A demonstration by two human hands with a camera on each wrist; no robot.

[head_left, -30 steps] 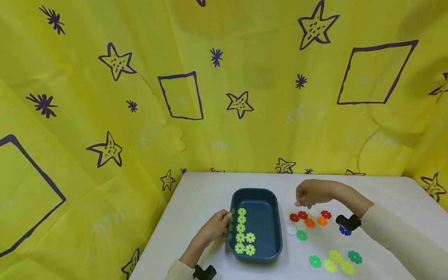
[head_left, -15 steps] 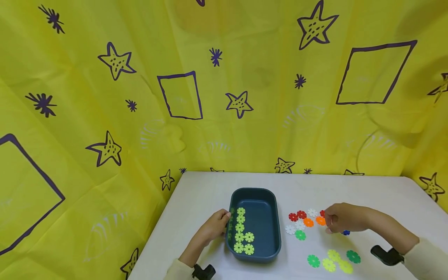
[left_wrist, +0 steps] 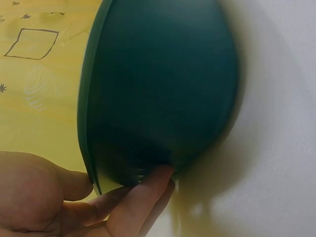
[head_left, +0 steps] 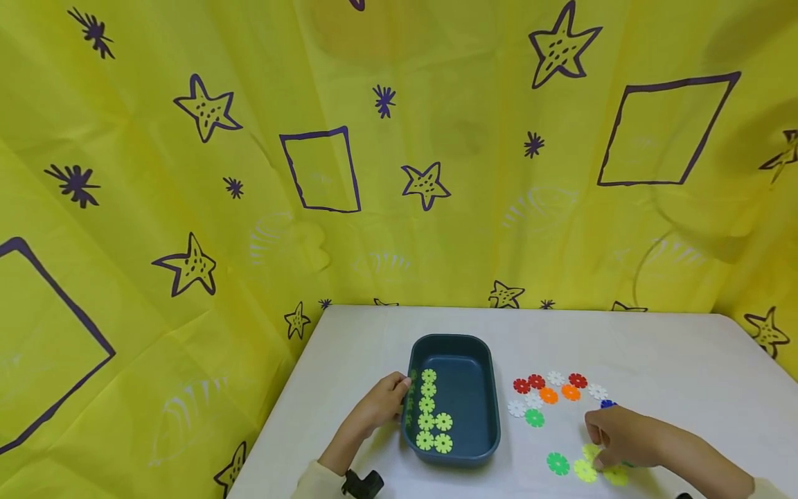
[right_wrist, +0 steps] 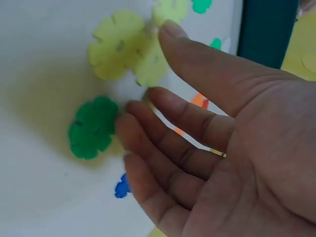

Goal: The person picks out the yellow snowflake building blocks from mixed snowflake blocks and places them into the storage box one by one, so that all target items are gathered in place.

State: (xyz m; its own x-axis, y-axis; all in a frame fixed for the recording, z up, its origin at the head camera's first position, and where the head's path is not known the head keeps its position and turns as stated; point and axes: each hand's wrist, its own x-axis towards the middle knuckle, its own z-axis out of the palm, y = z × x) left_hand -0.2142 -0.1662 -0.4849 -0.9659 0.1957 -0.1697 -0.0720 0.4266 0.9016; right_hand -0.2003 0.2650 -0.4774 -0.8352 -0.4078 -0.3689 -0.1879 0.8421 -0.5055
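My left hand point(head_left: 382, 404) grips the left wall of a dark teal tray point(head_left: 476, 454); in the left wrist view its thumb lies by the rim and its fingers are against the outer wall. Inside the tray, several yellow-green flower-shaped discs point(head_left: 427, 404) lie along the left side. My right hand point(head_left: 632, 440) hovers low over several yellow flower discs point(head_left: 585, 471) on the table. The right wrist view shows its thumb and fingers apart and bent around no disc, beside a yellow disc point(right_wrist: 116, 47) and a green disc point(right_wrist: 94, 127). The hand partly covers these discs in the head view.
Beyond my right hand lie red discs point(head_left: 537, 382), orange discs point(head_left: 548, 396), white discs point(head_left: 517, 409) and a blue disc point(head_left: 608, 403). A green disc point(head_left: 534, 418) and another green disc point(head_left: 557, 464) lie nearer the tray. A yellow patterned curtain point(head_left: 386, 242) hangs behind the white table point(head_left: 374, 333).
My right hand has moved from above the red and white discs rightward and toward me, down to the yellow discs. My left hand and the tray have stayed in place.
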